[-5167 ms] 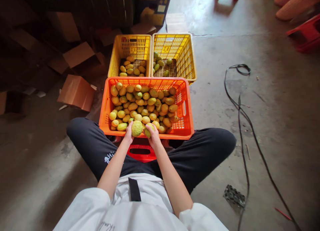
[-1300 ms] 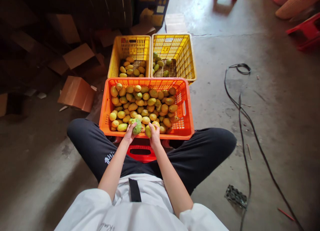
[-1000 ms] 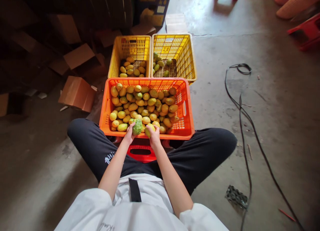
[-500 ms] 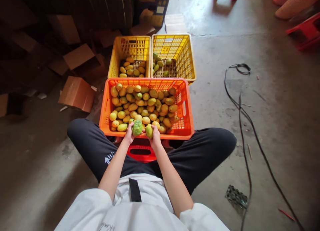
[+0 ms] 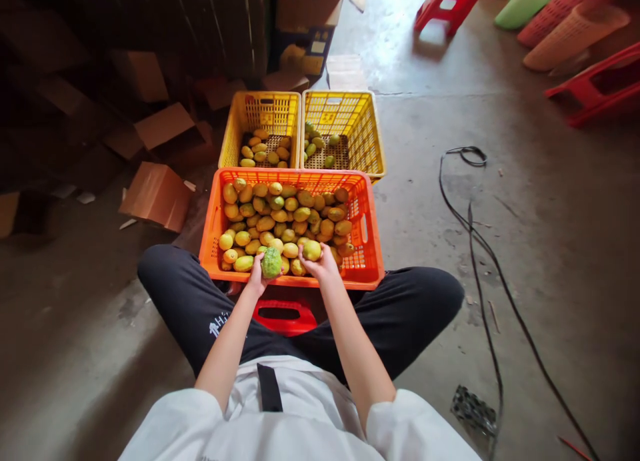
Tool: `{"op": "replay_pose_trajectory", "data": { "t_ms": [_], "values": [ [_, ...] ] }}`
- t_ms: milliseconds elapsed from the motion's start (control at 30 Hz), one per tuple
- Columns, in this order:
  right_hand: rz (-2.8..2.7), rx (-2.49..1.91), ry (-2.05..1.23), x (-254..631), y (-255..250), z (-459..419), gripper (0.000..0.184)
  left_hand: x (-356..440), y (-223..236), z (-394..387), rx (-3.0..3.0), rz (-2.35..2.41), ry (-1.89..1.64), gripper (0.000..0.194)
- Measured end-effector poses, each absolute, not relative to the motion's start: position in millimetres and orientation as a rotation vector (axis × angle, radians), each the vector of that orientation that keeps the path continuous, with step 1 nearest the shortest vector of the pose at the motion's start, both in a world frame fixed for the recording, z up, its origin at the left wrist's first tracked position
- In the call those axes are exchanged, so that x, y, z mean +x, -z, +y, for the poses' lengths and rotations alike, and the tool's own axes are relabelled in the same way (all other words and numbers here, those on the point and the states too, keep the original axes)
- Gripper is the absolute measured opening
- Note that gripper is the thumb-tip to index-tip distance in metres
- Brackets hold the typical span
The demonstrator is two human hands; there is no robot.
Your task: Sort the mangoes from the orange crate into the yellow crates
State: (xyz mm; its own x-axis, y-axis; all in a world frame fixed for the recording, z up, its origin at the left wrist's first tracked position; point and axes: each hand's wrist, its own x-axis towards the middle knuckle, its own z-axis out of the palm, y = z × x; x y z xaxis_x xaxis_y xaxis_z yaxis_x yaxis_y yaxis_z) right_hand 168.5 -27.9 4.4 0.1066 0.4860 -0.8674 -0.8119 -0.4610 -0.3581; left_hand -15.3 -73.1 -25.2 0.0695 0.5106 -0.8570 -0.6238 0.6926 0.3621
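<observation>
I sit with an orange crate (image 5: 373, 248) full of yellow-green mangoes between my knees. My left hand (image 5: 257, 281) is closed on a green scrubbing sponge (image 5: 271, 262) at the crate's near edge. My right hand (image 5: 323, 266) grips one mango (image 5: 311, 250) and holds it just above the pile, a little right of the sponge. Beyond the orange crate stand two yellow crates side by side. The left yellow crate (image 5: 240, 118) holds several yellowish mangoes and the right yellow crate (image 5: 371, 134) holds several greener ones.
A red stool (image 5: 284, 312) sits under me. Cardboard boxes (image 5: 157, 194) lie on the floor to the left. A black cable (image 5: 473, 214) runs along the concrete at right. Red stools (image 5: 593, 84) and stacked baskets (image 5: 570, 31) stand at the far right.
My right hand has lifted the mango away from the sponge, up and to the right over the pile. The camera has tilted up, showing more of the far floor.
</observation>
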Motion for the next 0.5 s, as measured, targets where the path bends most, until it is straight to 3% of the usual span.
{"op": "replay_pose_trajectory", "data": {
  "t_ms": [133,300,433,500],
  "values": [
    [0.226,-1.229,-1.509,195,-38,59,0.009,-13,17,-76,-0.129,1.211,-0.900,0.037],
    [-0.066,-1.056,-1.320,222,-83,139,0.025,-12,12,-76,-0.178,1.194,-0.941,0.036],
    [-0.352,-1.025,-1.314,215,-77,108,0.020,-13,16,-73,-0.190,1.207,-0.942,0.035],
    [-0.437,-1.216,-1.340,201,-58,66,0.023,-14,18,-72,-0.208,1.217,-0.916,0.036]
  ]
}}
